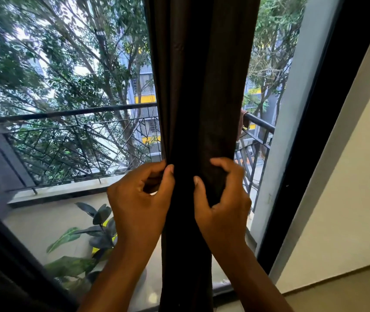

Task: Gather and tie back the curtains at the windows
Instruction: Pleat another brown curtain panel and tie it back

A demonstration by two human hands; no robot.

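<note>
A dark brown curtain (202, 86) hangs straight down the middle of the window, bunched into a narrow column of folds. My left hand (139, 199) pinches the curtain's left edge between thumb and curled fingers at about waist height. My right hand (222, 199) grips the right side of the bunch, fingers wrapped round the folds and thumb pressed on the front. Both hands sit at the same height, squeezing the fabric between them. No tie-back band is visible.
Behind the glass lies a balcony with a black metal railing (71, 113) and a leafy potted plant (89, 239). The black window frame (310, 140) rises on the right, next to a cream wall (348, 210). Trees and buildings fill the background.
</note>
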